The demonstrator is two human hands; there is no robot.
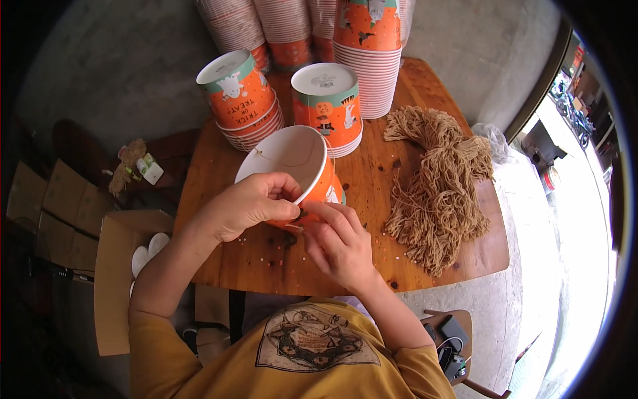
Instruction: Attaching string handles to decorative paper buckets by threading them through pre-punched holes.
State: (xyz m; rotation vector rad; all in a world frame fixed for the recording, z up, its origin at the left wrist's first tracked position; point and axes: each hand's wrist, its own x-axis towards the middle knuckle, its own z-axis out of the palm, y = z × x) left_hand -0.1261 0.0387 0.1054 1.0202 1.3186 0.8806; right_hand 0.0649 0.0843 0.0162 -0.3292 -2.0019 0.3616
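An orange paper bucket (292, 149) with a white inside is tilted on the table in front of me, its mouth facing up and toward me. A thin tan string (262, 158) crosses its opening and passes through the wall. My left hand (249, 206) is closed on the near rim, thumb outside and fingers inside. Just right of it, my right hand (340, 243) is closed in a pinch against the bucket's outer side. A short string end shows by its fingertips; the exact grip is partly hidden.
Upside-down bucket stacks stand left (232, 100), middle (325, 110) and tall at right (367, 73). Wrapped stacks (286, 26) are behind. A heap of tan strings (442, 193) lies at the wooden table's (359, 266) right. A cardboard box (113, 286) sits lower left, a stool (458, 332) lower right.
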